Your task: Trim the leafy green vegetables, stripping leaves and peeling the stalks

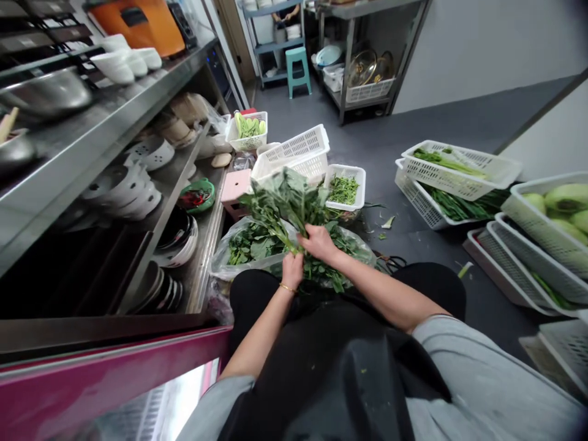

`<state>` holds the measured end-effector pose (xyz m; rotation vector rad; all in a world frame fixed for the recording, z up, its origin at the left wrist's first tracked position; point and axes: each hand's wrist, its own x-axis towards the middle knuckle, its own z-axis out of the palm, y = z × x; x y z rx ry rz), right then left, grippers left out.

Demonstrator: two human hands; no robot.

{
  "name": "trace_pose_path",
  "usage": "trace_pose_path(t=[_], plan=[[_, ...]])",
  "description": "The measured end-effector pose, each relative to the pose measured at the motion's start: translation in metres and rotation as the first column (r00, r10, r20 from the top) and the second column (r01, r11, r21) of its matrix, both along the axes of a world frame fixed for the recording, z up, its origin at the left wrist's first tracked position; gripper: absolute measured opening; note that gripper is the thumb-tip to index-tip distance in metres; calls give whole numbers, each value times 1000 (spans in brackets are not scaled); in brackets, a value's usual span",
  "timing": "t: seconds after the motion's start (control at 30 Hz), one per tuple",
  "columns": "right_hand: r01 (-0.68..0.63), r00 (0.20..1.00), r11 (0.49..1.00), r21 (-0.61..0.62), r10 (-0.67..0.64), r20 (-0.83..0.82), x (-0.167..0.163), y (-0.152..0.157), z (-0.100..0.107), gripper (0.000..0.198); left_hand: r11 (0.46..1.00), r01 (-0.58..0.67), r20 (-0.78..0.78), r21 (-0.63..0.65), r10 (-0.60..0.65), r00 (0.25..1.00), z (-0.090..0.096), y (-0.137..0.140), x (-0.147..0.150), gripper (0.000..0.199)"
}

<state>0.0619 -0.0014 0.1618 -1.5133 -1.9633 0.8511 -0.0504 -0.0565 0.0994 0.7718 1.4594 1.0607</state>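
Note:
Both my hands are closed on stalks of leafy greens (pixel 291 195), whose broad leaves fan out away from me. My left hand (pixel 293 269), with a thin bracelet at the wrist, grips the lower stalk ends. Just above and to the right, my right hand (pixel 319 242) is wrapped round the stems. Below them a clear plastic bag (pixel 221 260) lies spread between my knees, with more leafy greens (pixel 257 245) in it. Beyond the bunch stand a white basket of small cut greens (pixel 343 190) and a tilted white basket (pixel 316 160).
On the left, a steel shelf (pixel 138 101) carries bowls, plates and an orange appliance (pixel 140 27). A pink stool (pixel 235 187) stands beside it. Stacked vegetable baskets (pixel 459 177) and a basket of pale green gourds (pixel 567 202) are at right. A person's hand (pixel 288 17) shows behind a far rack.

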Motion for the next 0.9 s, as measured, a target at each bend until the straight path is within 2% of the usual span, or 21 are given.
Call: trace_pose_path(t=[0.1,0.17,0.27,0.4,0.47,0.57,0.67,0.73,0.83,0.9], plan=[[-31,986,996,-87,16,-167,16,-50,-18,23,998,-21,116,-53,27,993,4,9,-3,25],[-34,981,989,-147,5,-194,28,-61,-29,28,997,-44,196,-56,54,979,6,12,-4,29],[19,962,975,-223,-78,-262,36,-32,-32,38,998,-57,187,29,51,981,5,8,-3,30],[85,902,956,-279,-193,-387,31,19,-19,30,992,-33,25,125,31,999,-1,1,5,21],[115,904,969,-218,-193,-380,24,15,-16,27,993,-68,20,95,66,998,-2,4,6,20],[74,897,988,-132,-124,-424,16,-19,-23,23,990,-138,51,33,136,989,3,12,2,23],[26,821,972,-233,-154,-550,20,-39,-33,24,992,-108,152,71,96,984,11,13,-7,29],[33,787,952,-305,-213,-579,27,-30,-32,28,993,-56,180,105,36,983,13,9,-10,32],[-24,854,947,-322,-148,-499,35,1,-21,34,988,-16,37,154,10,999,9,-2,-5,26],[-13,917,972,-236,-83,-391,36,17,-14,31,983,2,-52,181,8,999,6,-7,3,22]])
